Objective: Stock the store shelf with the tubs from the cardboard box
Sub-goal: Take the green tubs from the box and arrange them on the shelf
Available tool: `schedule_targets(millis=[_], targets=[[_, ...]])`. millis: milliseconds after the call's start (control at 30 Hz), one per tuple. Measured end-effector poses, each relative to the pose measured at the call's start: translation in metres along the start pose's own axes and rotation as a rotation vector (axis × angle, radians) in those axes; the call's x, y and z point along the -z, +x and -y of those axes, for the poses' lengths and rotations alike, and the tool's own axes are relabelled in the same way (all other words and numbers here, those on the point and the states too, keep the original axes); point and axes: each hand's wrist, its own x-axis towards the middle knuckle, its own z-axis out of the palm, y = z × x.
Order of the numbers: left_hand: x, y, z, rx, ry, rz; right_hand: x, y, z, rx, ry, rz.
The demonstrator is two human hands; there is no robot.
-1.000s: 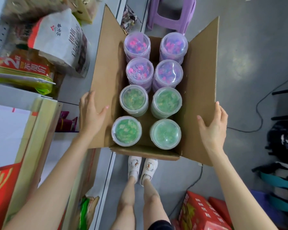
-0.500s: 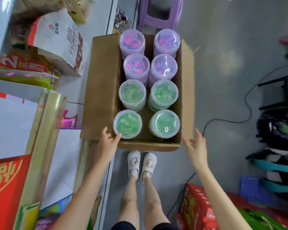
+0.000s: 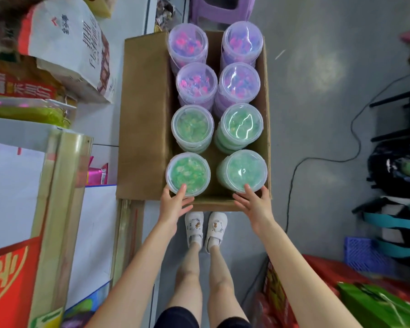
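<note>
- Step in hand: taking hold for what looks like the first pick. The cardboard box (image 3: 145,114) stands open on the floor at the centre of the frame, just beside the store shelf (image 3: 17,131) at the left edge.
- Contents: eight lidded tubs, upright, in two columns of four. The purple tubs (image 3: 187,42) fill the upper rows and green ones the lower rows. The pack shows no gap, so I judge that nothing is stocked yet.
- Left hand (image 3: 175,203): fingers extended, tips touching the near rim of the lower-left green tub (image 3: 188,172), thumb spread below it. The hand is open and not yet gripping.
- Right hand (image 3: 255,204): the same posture on the lower-right green tub (image 3: 243,170), with fingertips at the lid edge. It is open and holds nothing.
- Next move calls for:
  - curling each hand round the tub wall beneath the lid rim, not the lid alone;
  - a straight upward lift, as the tubs stand touching their neighbours and close to the box wall;
  - a carry towards the left of the frame.
- Shelf condition: a white sack (image 3: 64,43) and other packets occupy the upper-left level. Which level will take the tubs cannot be told from here.
- Hazard noted: a cable (image 3: 317,159) lies on the floor right of the box, well apart from the feet.
</note>
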Motion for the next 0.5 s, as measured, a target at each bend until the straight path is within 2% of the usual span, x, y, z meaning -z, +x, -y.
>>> schedule_targets(millis=[167, 500], targets=[[0.003, 0.007, -0.007, 0.017, 0.012, 0.032, 0.000, 0.002, -0.003, -0.016, 0.074, -0.005], [0.018, -0.024, -0.019, -0.016, 0.034, 0.049, -0.001, -0.027, 0.004, 0.020, 0.058, -0.031]])
